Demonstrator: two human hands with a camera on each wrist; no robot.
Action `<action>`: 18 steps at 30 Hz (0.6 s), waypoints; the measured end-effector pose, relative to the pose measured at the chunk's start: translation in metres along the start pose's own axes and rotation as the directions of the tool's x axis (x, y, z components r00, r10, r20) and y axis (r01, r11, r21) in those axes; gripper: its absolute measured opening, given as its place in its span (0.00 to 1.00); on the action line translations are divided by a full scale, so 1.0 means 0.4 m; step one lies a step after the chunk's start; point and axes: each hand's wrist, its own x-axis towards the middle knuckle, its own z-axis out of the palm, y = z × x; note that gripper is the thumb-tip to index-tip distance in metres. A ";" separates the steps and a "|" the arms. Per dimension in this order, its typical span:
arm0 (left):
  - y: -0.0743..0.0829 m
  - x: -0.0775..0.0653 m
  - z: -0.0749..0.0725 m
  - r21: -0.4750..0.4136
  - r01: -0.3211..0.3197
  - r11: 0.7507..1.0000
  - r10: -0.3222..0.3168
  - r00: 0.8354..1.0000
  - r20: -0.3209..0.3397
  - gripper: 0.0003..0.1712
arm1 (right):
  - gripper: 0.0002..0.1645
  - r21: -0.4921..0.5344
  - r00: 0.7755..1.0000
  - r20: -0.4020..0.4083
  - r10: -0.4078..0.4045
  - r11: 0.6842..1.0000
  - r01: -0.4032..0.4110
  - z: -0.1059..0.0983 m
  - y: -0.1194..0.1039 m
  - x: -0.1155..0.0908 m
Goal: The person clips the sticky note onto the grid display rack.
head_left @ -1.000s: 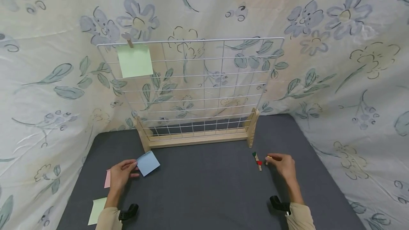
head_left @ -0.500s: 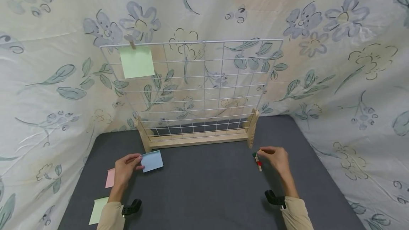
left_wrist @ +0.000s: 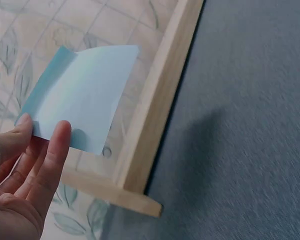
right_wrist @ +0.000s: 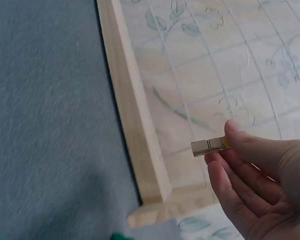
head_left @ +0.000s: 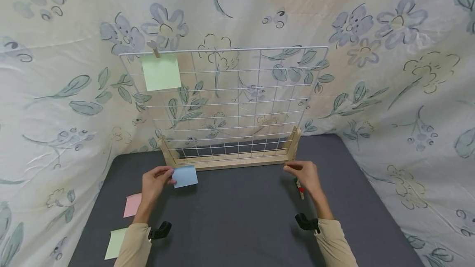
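above the worktop (head_left: 237,217), near the left foot of the wire rack (head_left: 237,163), pinching a blue note (head_left: 184,176) between thumb and fingers of the left grip (head_left: 153,182), narrowed to the thickness of the paper. near the right foot of the rack, pinching a wooden clothespin (right_wrist: 207,146) in the right grip (head_left: 305,173), narrowed to the width of the clothespin.

beyond the left grip, holding the blue note out to the right, caught by its near edge, raised off the worktop and bent along a darker strip. beyond the right grip, pointing the bare wooden end of the clothespin outward, with a yellow bit partly hidden at the pinch.

from the bottom of the head view, reaching forward with both forearms (head_left: 146,211), in beige sleeves (head_left: 135,240) and black wrist devices (head_left: 160,231).

just below the right grip, showing a red-marked clothespin (head_left: 301,191) on the worktop. beside the left forearm, showing a pink note (head_left: 132,205) and a loose green note (head_left: 116,242). high on the rack, at the left, showing a hung green note (head_left: 161,72) under an upper clothespin (head_left: 156,52).
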 end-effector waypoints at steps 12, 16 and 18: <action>0.078 0.007 0.046 -0.035 -0.072 0.997 0.072 0.997 -0.005 0.14 | 0.14 0.046 0.997 0.015 -0.071 0.996 0.071 0.016 -0.092 0.027; 0.099 0.015 0.064 -0.046 -0.080 0.996 0.079 0.997 -0.014 0.15 | 0.13 0.041 0.996 0.006 -0.085 0.996 0.084 0.025 -0.121 0.036; 0.111 0.018 0.070 -0.056 -0.076 0.996 0.075 0.997 -0.012 0.15 | 0.12 0.045 0.995 0.001 -0.098 0.994 0.098 0.031 -0.137 0.042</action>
